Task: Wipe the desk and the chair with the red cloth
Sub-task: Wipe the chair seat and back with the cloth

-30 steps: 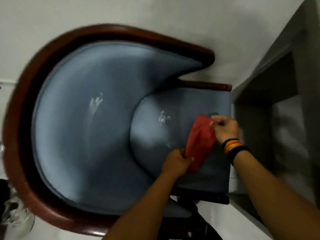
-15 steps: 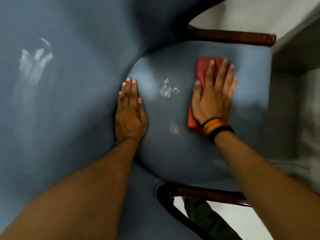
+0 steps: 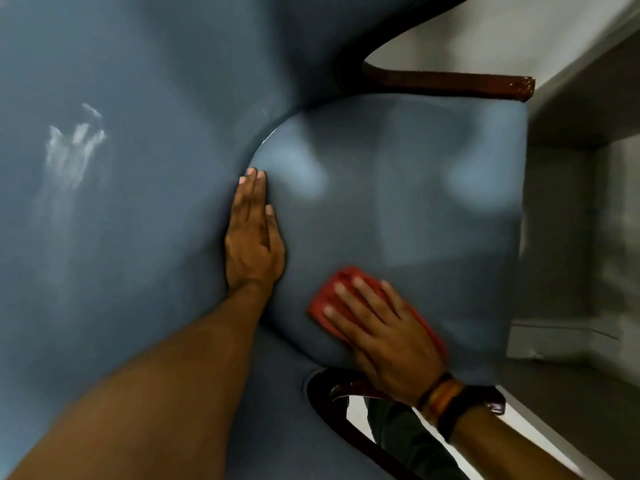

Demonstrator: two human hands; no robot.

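Note:
A blue upholstered chair fills the view; its seat cushion (image 3: 415, 209) lies in the middle and its curved backrest (image 3: 121, 237) spreads to the left. My right hand (image 3: 381, 334) presses flat on the red cloth (image 3: 329, 292) at the near edge of the seat, covering most of it. Resting flat where the seat meets the backrest is my left hand (image 3: 254, 237), fingers together and holding nothing. White smudges (image 3: 72, 147) mark the backrest at the left. The seat shows none.
Dark wooden armrests run at the far side (image 3: 450, 84) and the near side (image 3: 346, 410) of the seat. A grey desk frame (image 3: 571, 237) stands right beside the seat's front edge. Light floor (image 3: 485, 29) shows at the top right.
My right hand has slid the red cloth from the far part of the seat to its near edge. The white marks on the seat are gone. My left hand stays put.

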